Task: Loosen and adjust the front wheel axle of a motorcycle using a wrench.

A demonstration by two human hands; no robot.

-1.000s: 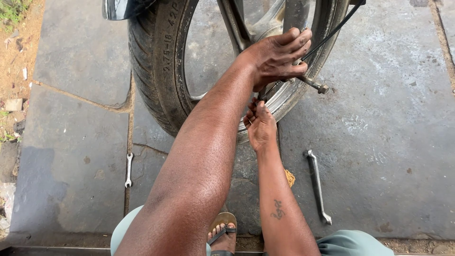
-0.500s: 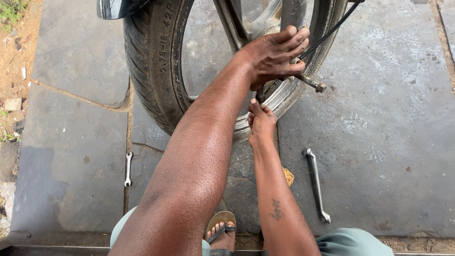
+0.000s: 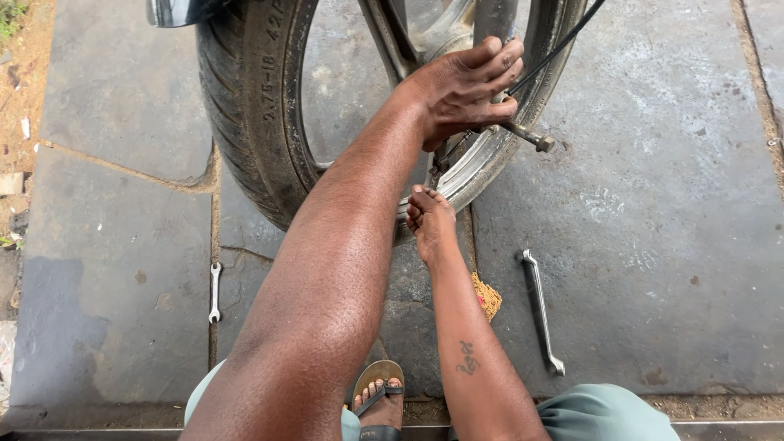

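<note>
Small spanner (image 3: 214, 291): lies flat on the stone paving (image 3: 114, 310) at about nine o'clock from the hands, well apart from both, untouched.
Tyre (image 3: 245, 106): black ribbed rubber, upright at eleven o'clock, resting on the paving; it looks stiff, heavy and dusty rather than slippery.
Left hand (image 3: 465, 86): at twelve o'clock, fingers curled over the metal rim and a fork leg, closed in a firm grasp; a short metal stub (image 3: 531, 139) juts out just beneath it.
Wheel rim (image 3: 478, 167): bright metal, rigid (likely greasy near the hub), best gripped at the rim edge or a spoke, as I judge it.
Right hand (image 3: 429, 220): at centre, fingertips bunched against the lower rim; whether they pinch something small I cannot tell.
Long tyre lever (image 3: 541, 310): lies on the paving at four o'clock, near the right forearm, not touching it.
Sandalled foot (image 3: 377, 400): at six o'clock, between the two arms.
</note>
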